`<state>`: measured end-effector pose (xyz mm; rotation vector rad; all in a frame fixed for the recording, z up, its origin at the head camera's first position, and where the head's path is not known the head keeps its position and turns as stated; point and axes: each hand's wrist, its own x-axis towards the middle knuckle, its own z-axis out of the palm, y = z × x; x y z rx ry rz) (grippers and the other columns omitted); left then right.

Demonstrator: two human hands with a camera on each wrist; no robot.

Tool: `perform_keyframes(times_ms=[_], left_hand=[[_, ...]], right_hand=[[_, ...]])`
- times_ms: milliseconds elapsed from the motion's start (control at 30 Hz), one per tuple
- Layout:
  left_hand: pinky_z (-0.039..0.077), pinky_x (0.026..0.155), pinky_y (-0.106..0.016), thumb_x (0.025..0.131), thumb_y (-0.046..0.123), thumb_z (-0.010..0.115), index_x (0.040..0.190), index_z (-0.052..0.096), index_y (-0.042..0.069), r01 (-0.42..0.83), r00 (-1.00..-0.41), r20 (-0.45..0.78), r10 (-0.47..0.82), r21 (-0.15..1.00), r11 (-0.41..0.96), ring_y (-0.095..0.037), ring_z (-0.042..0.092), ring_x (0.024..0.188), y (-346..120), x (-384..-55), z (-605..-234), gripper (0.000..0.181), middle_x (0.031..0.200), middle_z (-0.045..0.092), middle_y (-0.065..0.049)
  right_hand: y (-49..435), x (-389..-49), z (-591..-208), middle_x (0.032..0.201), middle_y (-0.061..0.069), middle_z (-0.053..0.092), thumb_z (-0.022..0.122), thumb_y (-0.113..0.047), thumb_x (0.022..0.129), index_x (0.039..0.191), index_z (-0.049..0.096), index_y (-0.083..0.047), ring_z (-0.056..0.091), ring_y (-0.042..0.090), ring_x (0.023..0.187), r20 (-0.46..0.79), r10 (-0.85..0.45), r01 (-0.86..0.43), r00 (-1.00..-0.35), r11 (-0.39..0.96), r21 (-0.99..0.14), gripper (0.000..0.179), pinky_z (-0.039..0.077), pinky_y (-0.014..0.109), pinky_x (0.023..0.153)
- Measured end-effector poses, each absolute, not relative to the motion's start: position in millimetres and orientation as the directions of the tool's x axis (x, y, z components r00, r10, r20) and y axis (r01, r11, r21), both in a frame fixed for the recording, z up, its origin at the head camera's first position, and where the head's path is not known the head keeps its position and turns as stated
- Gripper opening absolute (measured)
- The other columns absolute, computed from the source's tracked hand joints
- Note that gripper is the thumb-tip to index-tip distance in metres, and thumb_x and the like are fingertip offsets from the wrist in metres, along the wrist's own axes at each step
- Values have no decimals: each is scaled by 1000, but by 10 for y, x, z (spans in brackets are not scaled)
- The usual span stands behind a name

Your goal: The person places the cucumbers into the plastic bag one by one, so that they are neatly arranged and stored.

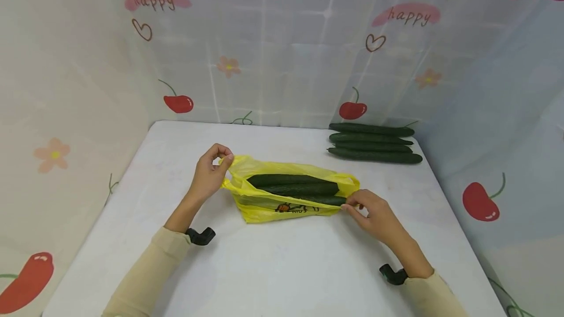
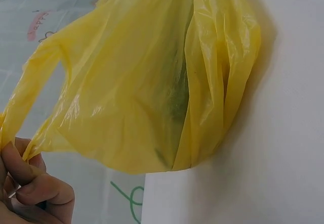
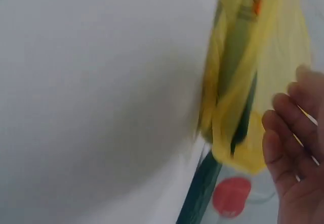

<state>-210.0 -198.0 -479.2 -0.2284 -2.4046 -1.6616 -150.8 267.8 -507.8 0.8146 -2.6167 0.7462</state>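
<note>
A yellow plastic bag [image 1: 260, 212] lies on its side on the white table, with several dark green cucumbers [image 1: 297, 187] showing in its mouth. My left hand [image 1: 210, 172] pinches the bag's left handle, which stretches up to the fingertips in the left wrist view [image 2: 40, 183]. At the bag's right end, my right hand [image 1: 374, 214] has its fingertips close to the near rim and the tip of a cucumber. In the blurred right wrist view, the right fingers [image 3: 288, 128] are loosely bent beside the bag [image 3: 243, 158], holding nothing visible.
Several more cucumbers [image 1: 374, 143] lie side by side at the table's [image 1: 282, 268] back right corner. A printed curtain with cherries [image 1: 282, 87] hangs behind the table and along its sides. Each wrist wears a black camera mount [image 1: 201, 236].
</note>
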Motion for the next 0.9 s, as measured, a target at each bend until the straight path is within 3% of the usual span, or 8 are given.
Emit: perform_keyframes(times_ms=[67, 167, 333, 467, 600, 800, 900], left_hand=[[41, 59, -16, 110, 14, 61, 114, 63, 1, 244, -966, 258, 5, 906, 346, -12, 54, 91, -1967, -2074, -4728, 13, 105, 58, -13], [41, 60, -16, 110, 14, 61, 114, 62, 0, 232, -970, 244, 6, 913, 336, -13, 55, 93, -1941, -2004, -4615, 14, 104, 58, -13], [44, 64, -17, 110, 16, 62, 115, 63, 2, 222, -973, 231, 16, 907, 359, -18, 56, 98, -1920, -1924, -4532, 15, 105, 58, -13], [43, 64, -18, 111, 18, 61, 115, 63, 5, 218, -972, 233, 11, 893, 394, -23, 55, 100, -1953, -1987, -4650, 15, 107, 59, -13], [44, 65, -19, 111, 23, 61, 116, 63, 8, 224, -971, 238, 16, 890, 397, -23, 56, 100, -1983, -2037, -4726, 16, 109, 60, -12], [47, 68, -20, 110, 33, 63, 114, 65, 13, 226, -972, 232, 33, 891, 395, -22, 56, 104, -2013, -2039, -4754, 20, 108, 61, -7], [46, 67, -20, 110, 35, 64, 113, 65, 13, 238, -970, 241, 42, 889, 392, -22, 56, 103, -2007, -2041, -4751, 21, 108, 61, -7]], right_hand=[[2574, -1531, -5081, 106, 0, 72, 85, -4, 90, 115, 72, -14, 71, 19, 99, 427, -542, -674, -724, 688, -271, 29, 62, 37, 84], [2454, -1573, -5086, 122, 8, 72, 80, -8, 95, 133, 67, -10, 72, 28, 113, 352, -598, -676, -720, 720, -157, 41, 62, 45, 95], [2384, -1616, -5091, 126, 13, 71, 81, -13, 94, 135, 65, -6, 70, 32, 117, 221, -569, -599, -792, 795, -97, 45, 60, 48, 100], [2396, -1631, -5103, 129, 15, 68, 85, -10, 90, 132, 63, -4, 65, 34, 122, 178, -565, -579, -806, 814, -42, 48, 56, 51, 104], [2445, -1612, -5098, 128, 15, 71, 84, -9, 92, 136, 61, -7, 69, 36, 113, 167, -561, -569, -811, 822, -1, 49, 58, 52, 98], [2554, -1607, -5039, 118, 11, 76, 86, -9, 90, 144, 64, -20, 75, 34, 85, 225, -573, -582, -788, 813, 31, 59, 63, 49, 75], [2560, -1617, -4961, 123, 10, 76, 86, -24, 93, 147, 64, -24, 76, 32, 83, 210, -568, -578, -796, 816, 15, 59, 62, 48, 71]])
